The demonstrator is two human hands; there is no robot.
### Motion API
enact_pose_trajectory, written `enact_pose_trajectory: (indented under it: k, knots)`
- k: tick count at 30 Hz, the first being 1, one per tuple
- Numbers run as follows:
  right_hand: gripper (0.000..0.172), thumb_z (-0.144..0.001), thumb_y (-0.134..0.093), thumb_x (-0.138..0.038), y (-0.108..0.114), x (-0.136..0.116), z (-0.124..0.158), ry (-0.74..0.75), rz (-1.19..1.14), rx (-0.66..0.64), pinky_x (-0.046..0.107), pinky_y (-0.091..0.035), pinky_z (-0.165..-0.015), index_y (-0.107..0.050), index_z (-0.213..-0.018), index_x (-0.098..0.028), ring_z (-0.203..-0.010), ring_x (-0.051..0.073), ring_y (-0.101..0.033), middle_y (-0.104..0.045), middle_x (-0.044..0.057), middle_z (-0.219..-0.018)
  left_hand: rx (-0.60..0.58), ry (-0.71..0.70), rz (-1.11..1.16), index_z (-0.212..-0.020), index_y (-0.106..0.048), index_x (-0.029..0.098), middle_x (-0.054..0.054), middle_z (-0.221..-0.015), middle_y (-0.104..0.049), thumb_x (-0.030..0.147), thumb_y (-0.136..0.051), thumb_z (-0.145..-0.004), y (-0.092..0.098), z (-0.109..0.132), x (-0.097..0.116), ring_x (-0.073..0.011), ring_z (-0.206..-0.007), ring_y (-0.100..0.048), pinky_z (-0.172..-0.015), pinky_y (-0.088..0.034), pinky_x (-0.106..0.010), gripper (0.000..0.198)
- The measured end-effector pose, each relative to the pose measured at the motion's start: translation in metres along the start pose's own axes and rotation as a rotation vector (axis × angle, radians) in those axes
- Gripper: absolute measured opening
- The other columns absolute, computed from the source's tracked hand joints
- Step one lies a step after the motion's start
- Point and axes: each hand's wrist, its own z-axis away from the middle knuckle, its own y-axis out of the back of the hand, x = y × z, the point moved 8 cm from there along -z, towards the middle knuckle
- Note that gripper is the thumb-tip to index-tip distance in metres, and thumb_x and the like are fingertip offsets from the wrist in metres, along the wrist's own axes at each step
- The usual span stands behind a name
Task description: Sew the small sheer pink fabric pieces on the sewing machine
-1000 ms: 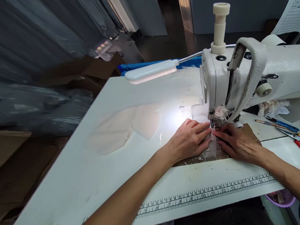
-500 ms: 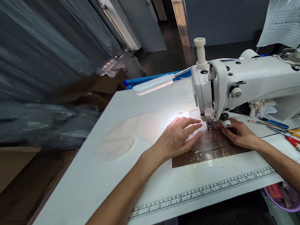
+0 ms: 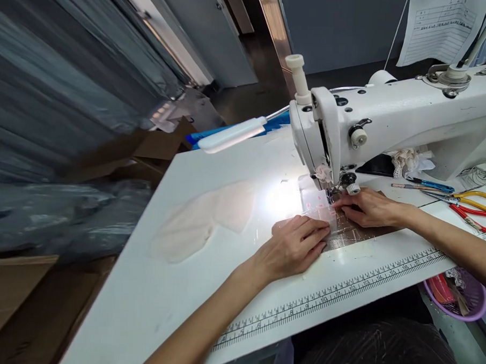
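Note:
My left hand (image 3: 294, 243) lies flat, fingers stretched out, on a thin translucent piece with small pink marks (image 3: 320, 206) in front of the white sewing machine (image 3: 390, 124). My right hand (image 3: 366, 207) rests with fingers pressed down on the same piece just right of the presser foot (image 3: 331, 192). The piece runs under the presser foot and over a brown taped patch (image 3: 351, 235) on the table.
A white table (image 3: 206, 287) carries a printed ruler (image 3: 334, 296) along its front edge and a pale fabric piece (image 3: 201, 218) at left. Scissors and pliers (image 3: 467, 205) lie at right. A lit lamp (image 3: 231, 134) hangs over the table. A purple basket (image 3: 457, 296) hangs below.
My left hand has slid back toward me along the translucent piece. My right hand has stayed by the presser foot. The view has shifted, showing more of the machine's arm.

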Motion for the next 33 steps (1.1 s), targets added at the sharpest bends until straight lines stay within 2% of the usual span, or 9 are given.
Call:
enact_pose_trajectory:
  k: [5,10,16,23,30,33]
  knots:
    - [0.036,-0.09,-0.052,-0.011,-0.014,0.002,0.005,0.09,-0.007,0.055,0.038,-0.052,-0.086,-0.072,-0.117,-0.022,-0.096,0.021,-0.062,-0.065,0.009,-0.112,0.038,-0.006,0.051,-0.099,-0.065,0.012,-0.009,-0.094,-0.072,0.01,-0.053,-0.092,-0.001,0.0,0.0,-0.0177,-0.081,-0.068,-0.065,-0.06,-0.032,0.015]
    - [0.035,-0.09,-0.052,-0.011,-0.016,0.005,0.008,0.102,-0.025,0.075,0.04,-0.053,-0.088,-0.073,-0.116,-0.023,-0.098,0.021,-0.061,-0.064,0.009,-0.111,0.05,0.048,0.128,-0.098,-0.068,0.014,-0.008,-0.095,-0.073,0.012,-0.055,-0.093,-0.002,0.003,-0.008,-0.0164,-0.08,-0.069,-0.067,-0.061,-0.032,0.014]
    - [0.034,-0.089,-0.053,-0.012,-0.015,0.003,0.009,0.089,-0.026,0.095,0.041,-0.054,-0.087,-0.073,-0.115,-0.022,-0.097,0.022,-0.061,-0.063,0.01,-0.11,-0.006,0.161,0.316,-0.094,-0.072,0.016,-0.006,-0.092,-0.072,0.019,-0.055,-0.097,-0.013,0.004,-0.028,-0.0144,-0.083,-0.069,-0.065,-0.061,-0.026,0.017]
    - [0.033,-0.09,-0.052,-0.012,-0.015,-0.001,0.014,0.085,-0.004,0.116,0.041,-0.053,-0.087,-0.073,-0.113,-0.023,-0.101,0.023,-0.058,-0.062,0.01,-0.111,0.058,0.143,0.181,-0.092,-0.071,0.02,-0.005,-0.097,-0.073,0.017,-0.057,-0.096,-0.014,0.008,-0.025,-0.0156,-0.085,-0.068,-0.068,-0.06,-0.032,0.015]
    - [0.034,-0.091,-0.052,-0.012,-0.016,-0.002,0.014,0.093,0.0,0.113,0.041,-0.053,-0.089,-0.073,-0.114,-0.024,-0.102,0.023,-0.058,-0.061,0.01,-0.112,0.137,0.063,0.099,-0.092,-0.068,0.019,-0.004,-0.09,-0.074,0.013,-0.055,-0.096,-0.006,0.003,-0.016,-0.0144,-0.072,-0.067,-0.056,-0.055,-0.031,0.014]
    - [0.033,-0.091,-0.051,-0.012,-0.016,-0.002,0.014,0.101,-0.006,0.115,0.041,-0.053,-0.089,-0.073,-0.114,-0.023,-0.102,0.023,-0.058,-0.061,0.011,-0.112,0.162,0.027,0.117,-0.094,-0.066,0.017,-0.005,-0.091,-0.074,0.011,-0.057,-0.095,-0.003,0.001,-0.012,-0.0148,-0.074,-0.067,-0.058,-0.057,-0.03,0.011]
